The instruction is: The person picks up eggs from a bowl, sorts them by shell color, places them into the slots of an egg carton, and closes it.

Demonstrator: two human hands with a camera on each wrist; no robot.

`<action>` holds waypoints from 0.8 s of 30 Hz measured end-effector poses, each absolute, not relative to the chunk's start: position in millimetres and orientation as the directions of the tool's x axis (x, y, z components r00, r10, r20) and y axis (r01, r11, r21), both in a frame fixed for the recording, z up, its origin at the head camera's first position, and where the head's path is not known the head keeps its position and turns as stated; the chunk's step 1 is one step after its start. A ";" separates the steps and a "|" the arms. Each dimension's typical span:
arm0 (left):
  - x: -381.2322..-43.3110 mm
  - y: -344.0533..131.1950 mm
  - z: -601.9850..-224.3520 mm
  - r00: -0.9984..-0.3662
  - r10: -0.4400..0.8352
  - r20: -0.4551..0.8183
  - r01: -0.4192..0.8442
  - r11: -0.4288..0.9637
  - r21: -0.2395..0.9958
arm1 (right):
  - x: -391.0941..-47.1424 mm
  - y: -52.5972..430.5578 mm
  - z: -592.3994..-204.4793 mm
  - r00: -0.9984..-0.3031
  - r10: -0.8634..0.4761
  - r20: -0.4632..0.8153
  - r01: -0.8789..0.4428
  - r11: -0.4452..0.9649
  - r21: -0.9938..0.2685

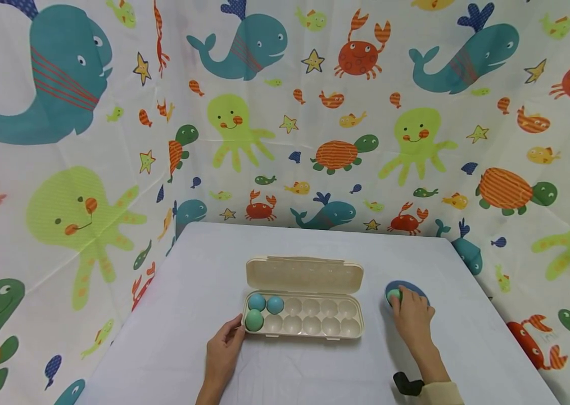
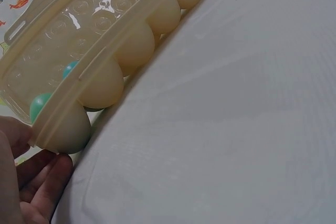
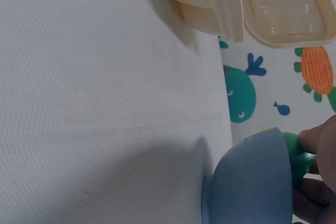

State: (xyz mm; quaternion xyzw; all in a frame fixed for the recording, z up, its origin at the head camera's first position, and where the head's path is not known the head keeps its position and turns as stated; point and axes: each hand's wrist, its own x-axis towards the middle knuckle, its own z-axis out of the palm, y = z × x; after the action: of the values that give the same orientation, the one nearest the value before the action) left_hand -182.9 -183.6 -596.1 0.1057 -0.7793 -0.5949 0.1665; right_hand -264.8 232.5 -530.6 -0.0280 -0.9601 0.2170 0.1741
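The left hand (image 1: 223, 351) is gripping the left end of the beige egg carton (image 1: 301, 316). Its forearm is extending up from the lower edge of the head view, and its fingers (image 2: 52, 182) are bearing against the outside of the end cup, near the rim.

The right hand (image 1: 414, 323) is angling down over the blue bowl (image 3: 252, 179), which is standing on the table (image 1: 189, 270) to the right of the carton. Its digits are bending round a light green ball (image 1: 394, 295) and pinching it at the bowl's mouth; part of the ball is showing above the rim. Whether the ball is touching the bowl's inner wall is unclear, as the hand is covering much of the opening. The forearm is emerging from a beige sleeve (image 1: 440, 394).

The carton is lying open, its lid (image 1: 305, 275) standing raised at the rear. Two blue balls (image 1: 257, 302) are occupying the two leftmost rear cups; a green ball (image 1: 254, 320) is occupying the leftmost front cup.
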 end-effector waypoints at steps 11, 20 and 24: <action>-182.1 -182.6 -594.8 -0.923 -0.359 0.135 0.032 0.281 0.959 | -262.7 230.4 -524.8 -0.887 0.155 0.434 -0.065 0.889 -0.452; -182.9 -183.9 -595.1 -0.923 -0.361 0.136 0.032 0.282 0.959 | -253.6 222.6 -512.6 -0.865 0.107 0.490 -0.188 0.837 -0.515; -183.3 -183.5 -595.7 -0.923 -0.357 0.141 0.039 0.277 0.960 | -249.3 216.3 -506.0 -0.877 0.091 0.472 -0.206 0.817 -0.539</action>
State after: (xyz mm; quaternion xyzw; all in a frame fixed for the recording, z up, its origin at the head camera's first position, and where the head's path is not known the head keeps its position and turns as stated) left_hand -183.3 -183.5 -595.7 0.1016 -0.7814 -0.5926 0.1671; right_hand -249.3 216.3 -506.0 0.0312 -0.9208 0.3012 0.2459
